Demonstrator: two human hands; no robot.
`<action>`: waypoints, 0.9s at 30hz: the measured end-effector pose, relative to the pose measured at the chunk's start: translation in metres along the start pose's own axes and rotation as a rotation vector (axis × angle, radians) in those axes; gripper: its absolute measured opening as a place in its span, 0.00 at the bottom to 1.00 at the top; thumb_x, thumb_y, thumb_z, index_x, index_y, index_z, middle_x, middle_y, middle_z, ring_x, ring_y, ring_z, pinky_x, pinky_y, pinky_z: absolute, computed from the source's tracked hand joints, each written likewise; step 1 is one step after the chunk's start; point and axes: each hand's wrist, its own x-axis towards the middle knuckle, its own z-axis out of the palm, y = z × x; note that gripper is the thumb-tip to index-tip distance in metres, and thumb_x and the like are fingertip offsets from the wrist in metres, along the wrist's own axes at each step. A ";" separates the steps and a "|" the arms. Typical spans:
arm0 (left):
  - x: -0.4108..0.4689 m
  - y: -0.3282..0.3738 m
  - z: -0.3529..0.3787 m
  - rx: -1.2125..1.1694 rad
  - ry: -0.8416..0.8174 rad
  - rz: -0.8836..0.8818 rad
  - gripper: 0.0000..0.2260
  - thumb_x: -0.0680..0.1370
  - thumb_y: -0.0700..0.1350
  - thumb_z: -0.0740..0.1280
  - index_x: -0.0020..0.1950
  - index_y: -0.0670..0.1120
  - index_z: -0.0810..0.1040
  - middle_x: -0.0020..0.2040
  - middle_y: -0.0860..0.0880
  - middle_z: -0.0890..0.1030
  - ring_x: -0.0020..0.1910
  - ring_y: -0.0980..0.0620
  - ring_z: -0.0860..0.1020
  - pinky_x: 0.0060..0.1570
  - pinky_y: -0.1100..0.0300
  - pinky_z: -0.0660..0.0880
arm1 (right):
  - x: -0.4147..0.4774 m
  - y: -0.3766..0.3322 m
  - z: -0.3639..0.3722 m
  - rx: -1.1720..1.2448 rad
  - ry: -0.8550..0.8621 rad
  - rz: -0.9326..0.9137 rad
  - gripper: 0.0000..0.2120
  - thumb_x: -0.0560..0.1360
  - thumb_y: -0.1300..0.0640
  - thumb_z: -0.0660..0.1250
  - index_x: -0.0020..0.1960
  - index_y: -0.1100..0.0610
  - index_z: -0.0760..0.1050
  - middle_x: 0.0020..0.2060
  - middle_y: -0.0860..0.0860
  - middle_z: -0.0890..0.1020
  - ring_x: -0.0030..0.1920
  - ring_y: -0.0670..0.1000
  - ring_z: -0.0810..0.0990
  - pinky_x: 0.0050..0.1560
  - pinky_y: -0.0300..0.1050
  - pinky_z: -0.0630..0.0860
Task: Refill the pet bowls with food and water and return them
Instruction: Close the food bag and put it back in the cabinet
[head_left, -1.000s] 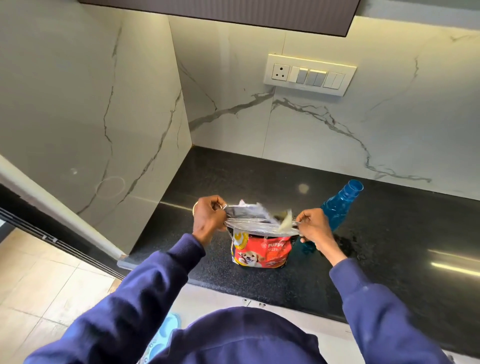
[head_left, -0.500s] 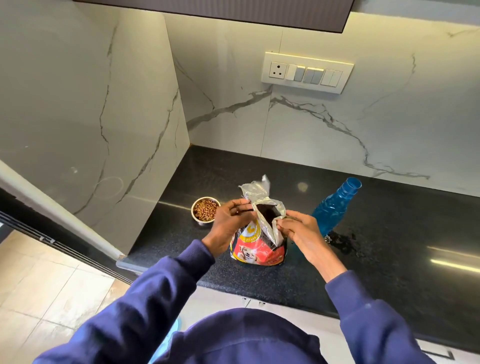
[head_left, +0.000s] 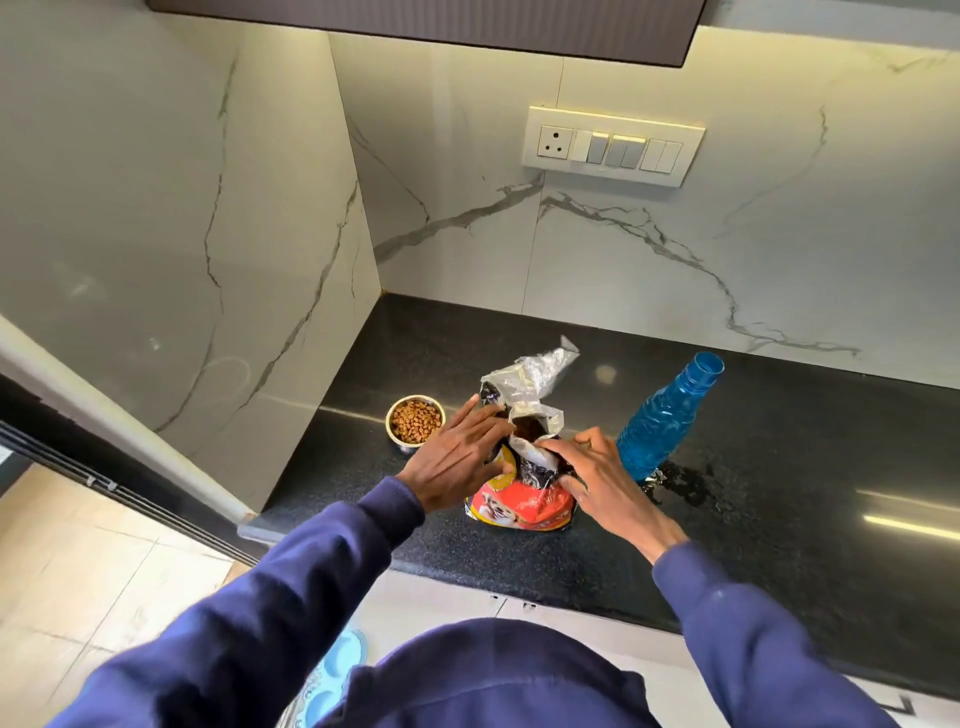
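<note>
flat left hand (head_left: 457, 462) presses red, foil-lined dog-food bag (head_left: 519, 506) on black granite surface (head_left: 779, 493); right hand (head_left: 597, 478) pinches its flap, kibble-filled steel bowl (head_left: 415, 422) nearby.

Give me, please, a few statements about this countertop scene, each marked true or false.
1. The steel bowl holds kibble. True.
2. The blue bottle is capped. False: its mouth is open, with no cap on.
3. The food bag lies flat. False: it stands upright between bowl and bottle.
4. The left hand and right hand both touch the food bag. True.
5. The countertop by the bottle is dry. False: a wet patch lies there.
</note>
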 end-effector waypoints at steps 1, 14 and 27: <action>0.000 -0.003 0.001 0.047 -0.022 0.015 0.25 0.83 0.60 0.59 0.74 0.46 0.71 0.73 0.43 0.75 0.79 0.46 0.66 0.82 0.53 0.44 | 0.003 0.000 -0.001 -0.093 -0.025 -0.056 0.32 0.76 0.59 0.73 0.76 0.46 0.66 0.60 0.45 0.75 0.55 0.46 0.65 0.59 0.47 0.65; -0.006 0.018 0.016 -0.093 0.087 -0.055 0.30 0.82 0.65 0.59 0.78 0.50 0.67 0.75 0.46 0.73 0.79 0.49 0.64 0.80 0.60 0.33 | 0.005 0.017 -0.006 0.290 -0.128 0.158 0.18 0.76 0.36 0.62 0.64 0.38 0.67 0.54 0.44 0.70 0.59 0.48 0.66 0.62 0.56 0.63; 0.014 0.026 0.018 -0.268 0.207 -0.135 0.09 0.82 0.44 0.65 0.59 0.43 0.82 0.65 0.44 0.81 0.73 0.46 0.73 0.78 0.43 0.65 | -0.003 0.011 -0.014 -0.240 0.121 -0.114 0.22 0.78 0.38 0.58 0.50 0.52 0.83 0.48 0.43 0.79 0.49 0.48 0.66 0.51 0.46 0.55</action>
